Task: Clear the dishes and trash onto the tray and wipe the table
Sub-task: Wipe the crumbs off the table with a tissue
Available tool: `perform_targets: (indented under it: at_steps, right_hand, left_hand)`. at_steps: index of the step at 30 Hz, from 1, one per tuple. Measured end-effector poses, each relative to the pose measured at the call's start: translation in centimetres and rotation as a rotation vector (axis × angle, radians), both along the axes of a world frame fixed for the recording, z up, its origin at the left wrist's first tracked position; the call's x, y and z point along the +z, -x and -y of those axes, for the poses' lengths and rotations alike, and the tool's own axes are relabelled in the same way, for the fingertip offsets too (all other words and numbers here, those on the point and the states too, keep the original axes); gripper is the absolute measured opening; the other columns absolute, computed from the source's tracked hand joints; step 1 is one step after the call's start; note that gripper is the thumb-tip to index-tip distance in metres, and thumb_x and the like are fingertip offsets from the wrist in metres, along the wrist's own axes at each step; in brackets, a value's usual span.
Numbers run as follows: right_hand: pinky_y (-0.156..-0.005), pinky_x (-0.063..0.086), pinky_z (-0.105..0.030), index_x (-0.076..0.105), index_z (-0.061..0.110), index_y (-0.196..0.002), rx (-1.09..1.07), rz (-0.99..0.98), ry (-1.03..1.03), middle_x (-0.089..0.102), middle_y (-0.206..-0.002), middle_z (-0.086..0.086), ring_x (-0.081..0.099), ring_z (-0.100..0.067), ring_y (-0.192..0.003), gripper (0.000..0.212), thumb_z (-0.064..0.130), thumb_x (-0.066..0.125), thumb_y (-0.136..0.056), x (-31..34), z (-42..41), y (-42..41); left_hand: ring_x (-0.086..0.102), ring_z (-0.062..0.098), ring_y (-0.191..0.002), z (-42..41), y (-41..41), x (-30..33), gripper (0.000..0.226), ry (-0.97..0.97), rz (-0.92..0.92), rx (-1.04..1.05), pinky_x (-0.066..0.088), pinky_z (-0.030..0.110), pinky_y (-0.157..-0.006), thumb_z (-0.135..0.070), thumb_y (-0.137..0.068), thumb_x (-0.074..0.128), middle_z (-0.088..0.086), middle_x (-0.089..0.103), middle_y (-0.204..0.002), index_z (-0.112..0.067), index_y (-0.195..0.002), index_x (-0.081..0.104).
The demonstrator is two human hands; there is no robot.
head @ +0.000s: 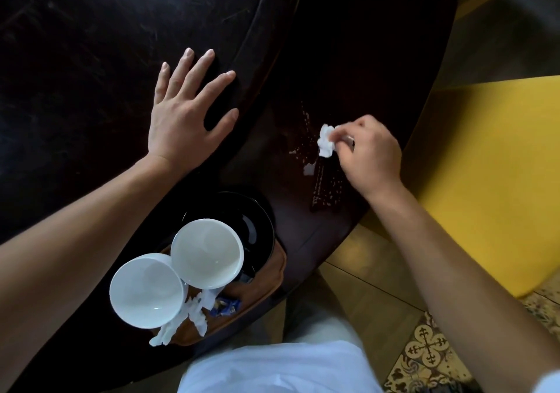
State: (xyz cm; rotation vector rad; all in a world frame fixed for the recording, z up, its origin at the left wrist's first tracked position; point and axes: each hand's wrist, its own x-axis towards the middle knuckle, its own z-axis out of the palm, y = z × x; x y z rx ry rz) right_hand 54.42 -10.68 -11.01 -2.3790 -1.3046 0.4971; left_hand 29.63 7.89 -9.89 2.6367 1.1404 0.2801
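Two white bowls sit with a black plate and paper scraps on the brown tray at 6 o'clock, while my left hand lies flat, fingers spread, on the dark table. My right hand, at 3 o'clock, pinches a small wad of tissue over the wet spill. I think the soggy tissue could tear and leave more white bits behind.
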Motion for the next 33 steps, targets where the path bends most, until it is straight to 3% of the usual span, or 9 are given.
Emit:
perform_targets:
  at_steps: [5,9,12,19,24,29,33]
  right_hand:
    - [-0.076,0.054,-0.032,0.074,0.026,-0.112,-0.134,-0.114,-0.124,0.070,-0.100,0.000,0.063,-0.014,-0.083,0.028,0.021,0.065,-0.087,1.3,0.0,-3.0]
    - [-0.074,0.045,-0.029,0.068,0.021,-0.130,-0.276,-0.028,-0.042,0.066,-0.106,-0.008,0.058,-0.018,-0.085,0.041,0.016,0.065,-0.090,1.2,5.2,-3.6]
    - [-0.071,0.045,-0.029,0.070,0.017,-0.123,-0.253,-0.073,0.015,0.067,-0.103,-0.008,0.064,-0.026,-0.086,0.034,0.015,0.068,-0.089,0.1,7.1,-0.8]
    - [-0.054,0.032,-0.015,0.070,0.020,-0.105,-0.179,-0.128,-0.030,0.062,-0.090,0.007,0.053,-0.008,-0.069,0.016,0.018,0.069,-0.090,-0.3,4.1,4.4]
    - [-0.061,0.050,-0.033,0.068,0.019,-0.094,-0.294,-0.162,-0.156,0.063,-0.083,0.004,0.057,-0.014,-0.066,0.010,0.021,0.067,-0.084,0.6,3.7,1.5]
    - [-0.064,0.053,-0.035,0.062,0.017,-0.106,-0.302,-0.068,-0.163,0.063,-0.082,0.006,0.059,-0.014,-0.067,0.018,0.019,0.066,-0.089,0.5,2.3,-1.7]
    - [-0.065,0.052,-0.031,0.070,0.018,-0.109,-0.212,0.046,-0.142,0.067,-0.099,0.000,0.057,-0.010,-0.079,0.020,0.018,0.058,-0.093,-0.4,-1.5,-2.5]
  left_hand:
    - [0.019,0.029,-0.160,0.0,0.0,0.1,0.054,0.001,0.003,0.002,0.011,0.056,-0.129,-0.049,-0.103,0.054,0.004,0.032,-0.169,-0.028,-0.153,0.050]
    - [0.019,0.029,-0.160,0.0,0.0,0.0,0.054,0.001,0.012,0.000,0.010,0.055,-0.130,-0.050,-0.103,0.055,0.003,0.032,-0.169,-0.027,-0.153,0.051]
    - [0.019,0.029,-0.160,0.0,0.0,0.0,0.054,-0.003,0.015,0.003,0.011,0.056,-0.129,-0.049,-0.103,0.055,0.004,0.032,-0.169,-0.027,-0.152,0.051]
    - [0.018,0.028,-0.160,-0.1,-0.2,0.0,0.054,0.008,0.005,0.006,0.010,0.055,-0.129,-0.049,-0.103,0.055,0.002,0.031,-0.170,-0.028,-0.152,0.051]
    - [0.018,0.029,-0.160,-0.1,0.0,0.1,0.054,0.007,0.008,0.005,0.010,0.055,-0.129,-0.049,-0.103,0.055,0.003,0.031,-0.170,-0.028,-0.152,0.051]
    - [0.019,0.028,-0.160,0.0,0.0,0.0,0.054,0.001,0.009,0.003,0.010,0.055,-0.129,-0.049,-0.103,0.055,0.003,0.032,-0.170,-0.027,-0.152,0.051]
    - [0.019,0.028,-0.160,-0.1,0.0,0.0,0.054,0.000,0.008,0.004,0.010,0.055,-0.129,-0.049,-0.103,0.055,0.003,0.032,-0.170,-0.028,-0.152,0.051]
